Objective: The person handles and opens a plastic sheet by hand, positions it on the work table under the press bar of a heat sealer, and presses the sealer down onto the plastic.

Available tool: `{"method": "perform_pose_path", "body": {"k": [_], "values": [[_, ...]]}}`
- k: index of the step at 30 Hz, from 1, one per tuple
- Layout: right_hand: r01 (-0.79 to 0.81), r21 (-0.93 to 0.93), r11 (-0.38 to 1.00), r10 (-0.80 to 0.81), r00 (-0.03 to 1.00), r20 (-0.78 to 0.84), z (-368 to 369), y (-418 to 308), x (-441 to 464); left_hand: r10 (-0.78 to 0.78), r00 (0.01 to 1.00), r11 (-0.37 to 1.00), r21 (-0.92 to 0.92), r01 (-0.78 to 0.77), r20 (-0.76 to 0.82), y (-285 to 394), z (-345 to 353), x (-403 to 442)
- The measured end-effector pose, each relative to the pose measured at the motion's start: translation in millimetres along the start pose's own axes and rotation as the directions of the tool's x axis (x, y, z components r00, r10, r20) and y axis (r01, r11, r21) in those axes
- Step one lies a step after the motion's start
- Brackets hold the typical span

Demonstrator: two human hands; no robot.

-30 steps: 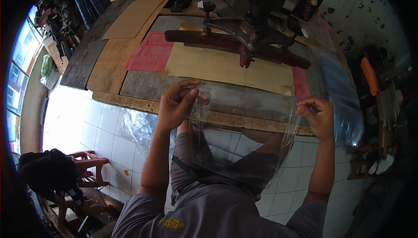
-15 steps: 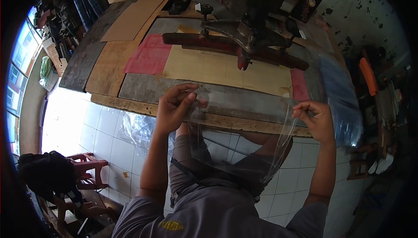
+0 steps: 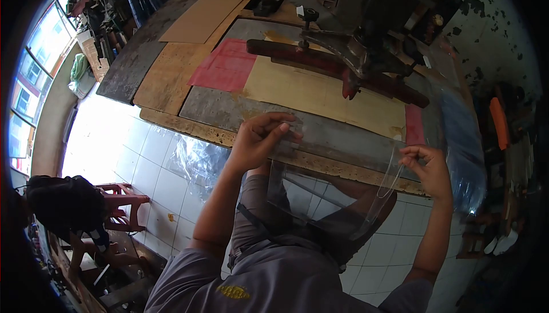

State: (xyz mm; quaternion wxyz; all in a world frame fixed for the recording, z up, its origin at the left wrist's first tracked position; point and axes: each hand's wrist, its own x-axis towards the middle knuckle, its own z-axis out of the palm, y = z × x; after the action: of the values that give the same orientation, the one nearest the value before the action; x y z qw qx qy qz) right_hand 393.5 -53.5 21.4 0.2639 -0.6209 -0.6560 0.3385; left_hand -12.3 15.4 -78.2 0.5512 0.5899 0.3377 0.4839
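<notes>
A clear plastic sheet (image 3: 382,193) hangs between my two hands, over my lap and the front edge of the table. My left hand (image 3: 258,141) pinches it on one side, thumb against the fingers. The far side is pinched by my right hand (image 3: 428,169), just beyond the table's front edge. Beyond both hands a yellow sheet (image 3: 320,94) lies on the grey board, with a pink sheet (image 3: 224,64) showing at its left end. Above it stands a press with a dark red bar (image 3: 331,68); its upper part is in shadow.
Brown cardboard (image 3: 207,16) lies at the back left of the table (image 3: 151,87). Stacked plastic film (image 3: 460,153) hangs over its right side. Crumpled clear plastic (image 3: 197,161) is below the front edge. A red stool (image 3: 123,198) and a dark-haired person (image 3: 64,201) are at the lower left.
The whole view has shifted and turned slightly, so table and press appear further right. Both hands keep their pinch on the plastic sheet.
</notes>
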Motion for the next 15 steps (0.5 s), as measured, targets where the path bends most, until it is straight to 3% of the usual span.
{"method": "perform_pose_path", "body": {"k": [7, 15], "values": [[0.022, 0.02, 1.0, -0.022, 1.0, 0.009, -1.0, 6.3, 3.7, -0.045, 0.999, 0.999, -0.02, 0.044, -0.028, 4.3, 1.7, 0.9], [0.016, 0.188, 0.982, -0.03, 0.997, 0.071, -1.7, 8.8, -1.3, -0.023, 0.997, 0.999, -0.051, 0.019, -0.076, 2.5, 1.7, 1.6]]}}
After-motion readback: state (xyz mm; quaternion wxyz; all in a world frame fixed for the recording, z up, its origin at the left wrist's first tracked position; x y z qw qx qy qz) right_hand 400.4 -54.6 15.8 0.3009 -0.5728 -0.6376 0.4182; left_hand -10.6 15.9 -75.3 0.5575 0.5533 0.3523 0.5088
